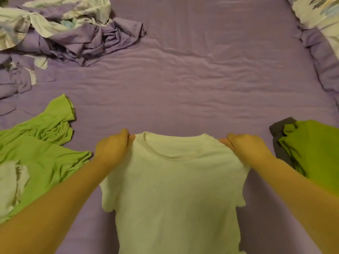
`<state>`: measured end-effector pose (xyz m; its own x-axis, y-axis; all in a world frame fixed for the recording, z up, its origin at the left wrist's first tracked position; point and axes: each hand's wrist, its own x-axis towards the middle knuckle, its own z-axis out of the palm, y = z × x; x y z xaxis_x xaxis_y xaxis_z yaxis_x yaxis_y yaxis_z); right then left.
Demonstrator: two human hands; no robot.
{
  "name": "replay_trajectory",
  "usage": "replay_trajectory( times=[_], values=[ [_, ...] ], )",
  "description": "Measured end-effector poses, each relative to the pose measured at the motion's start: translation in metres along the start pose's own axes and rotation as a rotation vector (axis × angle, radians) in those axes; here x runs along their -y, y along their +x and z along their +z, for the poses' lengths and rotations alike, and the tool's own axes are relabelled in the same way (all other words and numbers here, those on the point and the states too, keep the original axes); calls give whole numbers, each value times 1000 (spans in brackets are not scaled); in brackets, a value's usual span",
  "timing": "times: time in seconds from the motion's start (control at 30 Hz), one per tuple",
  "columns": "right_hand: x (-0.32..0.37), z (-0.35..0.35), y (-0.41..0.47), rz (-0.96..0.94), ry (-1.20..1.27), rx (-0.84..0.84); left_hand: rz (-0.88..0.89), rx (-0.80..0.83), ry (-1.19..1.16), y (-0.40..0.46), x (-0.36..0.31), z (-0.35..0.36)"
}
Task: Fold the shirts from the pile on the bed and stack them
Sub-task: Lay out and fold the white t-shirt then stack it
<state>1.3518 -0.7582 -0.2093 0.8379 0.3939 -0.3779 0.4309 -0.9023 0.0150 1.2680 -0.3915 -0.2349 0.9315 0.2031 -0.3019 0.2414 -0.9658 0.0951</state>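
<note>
Fingers of the left hand [111,148] and right hand [244,146] pinch each shoulder of the white shirt [174,195] hanging between them, looks light, floppy, best held right there.

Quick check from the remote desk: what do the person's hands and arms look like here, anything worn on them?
Both arms are bare along the whole length in view; no sleeve edge shows. The left hand and the right hand wear no gloves, and no watch, bracelet or ring can be seen. The picture is too soft to judge nails or small marks.
</note>
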Motion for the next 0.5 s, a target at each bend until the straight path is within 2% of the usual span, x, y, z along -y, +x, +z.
replay_trajectory(
  times=[0.1, 0.17, 0.37, 0.43, 0.5],
  values=[
    [-13, 9, 34, -6, 318, -24, -62, -23, -16, 27, -6, 11],
    [-18, 18, 51, -46, 270, 2, -87, -17, 6, 40, -11, 20],
    [-19, 46, 85, 19, 141, -59, -156, -75, 70, 65, -26, 42],
    [-19, 58, 86, 7, 183, -79, -180, -139, 87, 64, -33, 47],
    [-24, 70, 76, 68, 370, -133, -162, -269, -24, 58, -52, 51]
  ],
)
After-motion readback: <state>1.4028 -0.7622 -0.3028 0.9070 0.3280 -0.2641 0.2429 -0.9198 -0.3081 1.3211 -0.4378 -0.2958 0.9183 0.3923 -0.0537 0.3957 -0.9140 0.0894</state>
